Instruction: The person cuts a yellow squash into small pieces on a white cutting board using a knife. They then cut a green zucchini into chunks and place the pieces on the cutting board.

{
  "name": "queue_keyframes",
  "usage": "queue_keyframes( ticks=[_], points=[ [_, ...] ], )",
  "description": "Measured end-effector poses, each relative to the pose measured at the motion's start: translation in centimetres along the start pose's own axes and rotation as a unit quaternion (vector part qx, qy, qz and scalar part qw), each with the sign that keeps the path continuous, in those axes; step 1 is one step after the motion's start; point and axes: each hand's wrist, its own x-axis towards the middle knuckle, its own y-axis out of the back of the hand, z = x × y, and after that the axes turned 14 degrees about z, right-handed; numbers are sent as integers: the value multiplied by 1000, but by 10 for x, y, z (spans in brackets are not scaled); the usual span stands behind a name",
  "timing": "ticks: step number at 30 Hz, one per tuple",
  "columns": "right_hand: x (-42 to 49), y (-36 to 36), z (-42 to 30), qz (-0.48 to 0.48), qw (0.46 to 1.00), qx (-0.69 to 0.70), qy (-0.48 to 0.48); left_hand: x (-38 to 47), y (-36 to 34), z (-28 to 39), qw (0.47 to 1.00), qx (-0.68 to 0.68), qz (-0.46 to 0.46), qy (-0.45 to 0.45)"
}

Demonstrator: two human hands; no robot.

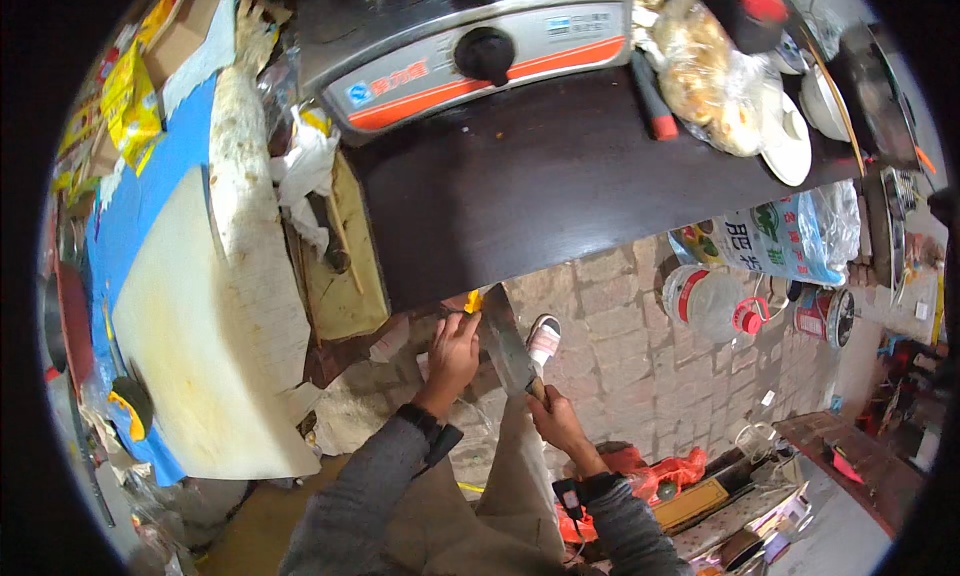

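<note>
My right hand (559,424) is closed around the wooden handle of a broad-bladed kitchen knife (506,343), low in front of my legs. The blade points up and away, its tip close to the edge of the dark table. Left of the blade, my left hand (455,351) has its fingertips at a small orange-yellow piece of food (473,301), which lies by the blade on a surface mostly hidden below the table edge. Whether the left fingers grip the piece cannot be told.
A gas stove (480,58) stands on the dark table (487,201), with bagged food (697,73) to its right. A large plastic bottle (709,302) and a tin can (821,315) stand on the brick floor (622,366). Left are a pale board (187,351) and a yellowish tray (360,276).
</note>
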Motion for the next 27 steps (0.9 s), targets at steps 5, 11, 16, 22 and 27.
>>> queue_keyframes(
  ticks=[5, 11, 16, 22, 27],
  points=[
    [-1, -13, -18, 14, 1000, 12, 10, 11, -27, -25, 996, 78, -6, 37],
    [15, -31, -26, 25, 998, 21, 60, 10, -49, -78, 992, 99, -20, 72],
    [12, -29, -12, 55, 995, 52, 59, 10, -24, -68, 970, 51, -143, 190],
    [-21, 11, 0, 59, 997, -10, 41, -111, 28, -103, 977, -144, -91, 125],
    [-69, 44, -23, 49, 996, -64, 46, -191, 136, -151, 917, -131, -281, 250]
  ],
)
